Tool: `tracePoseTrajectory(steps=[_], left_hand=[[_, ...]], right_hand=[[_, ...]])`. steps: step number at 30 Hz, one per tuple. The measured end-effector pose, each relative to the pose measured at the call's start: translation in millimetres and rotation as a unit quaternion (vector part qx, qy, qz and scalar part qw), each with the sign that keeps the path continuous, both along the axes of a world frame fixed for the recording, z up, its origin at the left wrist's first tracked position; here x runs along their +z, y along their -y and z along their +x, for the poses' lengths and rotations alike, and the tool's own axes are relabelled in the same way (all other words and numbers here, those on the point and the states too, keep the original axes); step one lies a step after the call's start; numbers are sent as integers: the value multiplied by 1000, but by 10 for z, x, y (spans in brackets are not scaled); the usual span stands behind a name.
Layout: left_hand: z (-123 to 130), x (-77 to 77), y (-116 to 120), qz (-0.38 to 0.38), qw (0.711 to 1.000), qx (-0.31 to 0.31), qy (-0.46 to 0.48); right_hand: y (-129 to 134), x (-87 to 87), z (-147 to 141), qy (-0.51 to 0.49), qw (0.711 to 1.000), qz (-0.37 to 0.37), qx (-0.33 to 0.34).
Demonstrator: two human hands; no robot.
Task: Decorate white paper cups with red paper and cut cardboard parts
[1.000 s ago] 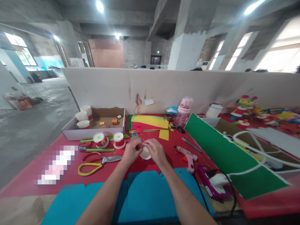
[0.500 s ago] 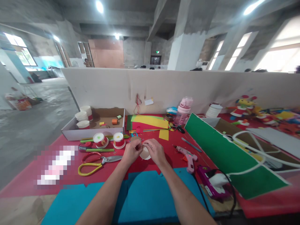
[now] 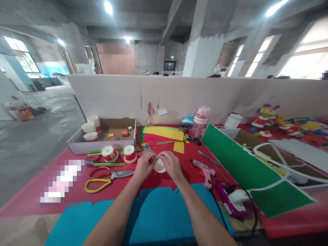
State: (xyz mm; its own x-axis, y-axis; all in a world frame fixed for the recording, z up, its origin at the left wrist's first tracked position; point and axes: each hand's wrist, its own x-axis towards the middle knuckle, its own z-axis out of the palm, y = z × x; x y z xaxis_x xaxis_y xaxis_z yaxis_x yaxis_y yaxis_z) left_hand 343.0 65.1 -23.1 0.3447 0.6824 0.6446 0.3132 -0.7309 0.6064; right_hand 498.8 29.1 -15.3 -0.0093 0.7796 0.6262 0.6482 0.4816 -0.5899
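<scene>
A white paper cup (image 3: 160, 168), its open mouth turned up towards me, is between my two hands above the red table cover. My left hand (image 3: 144, 166) is closed, thumb and fingertips pinched at the cup's far left rim. Around the right side of the rim curls my right hand (image 3: 172, 165), also closed, with its fingertips near the left ones. The fingers partly hide the cup's upper edge. Left of my hands lie large scissors (image 3: 112, 177) with one red and one yellow handle. Two upturned red-and-white paper cups (image 3: 130, 154) stand beyond the scissors.
A pink glue gun (image 3: 205, 171) lies on the right beside a purple power strip (image 3: 232, 200). Behind it leans a green board (image 3: 246, 171). Coloured paper strips (image 3: 164, 132) lie ahead. A cardboard box (image 3: 102, 147) holds more cups at the left; a pink bottle (image 3: 200, 121) stands at the back.
My hands have shifted slightly, the right one edging along the rim. The cup's mouth shows more fully. Surrounding things have stayed put.
</scene>
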Motion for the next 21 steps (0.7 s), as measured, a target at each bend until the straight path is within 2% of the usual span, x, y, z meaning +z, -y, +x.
tracePoseTrajectory(steps=[10, 21], left_hand=[[12, -15, 1, -25, 999, 7, 23], [6, -62, -36, -30, 999, 16, 6]], right_hand=[[-14, -10, -7, 5, 1000, 3, -7], [15, 9, -54, 39, 999, -5, 3]])
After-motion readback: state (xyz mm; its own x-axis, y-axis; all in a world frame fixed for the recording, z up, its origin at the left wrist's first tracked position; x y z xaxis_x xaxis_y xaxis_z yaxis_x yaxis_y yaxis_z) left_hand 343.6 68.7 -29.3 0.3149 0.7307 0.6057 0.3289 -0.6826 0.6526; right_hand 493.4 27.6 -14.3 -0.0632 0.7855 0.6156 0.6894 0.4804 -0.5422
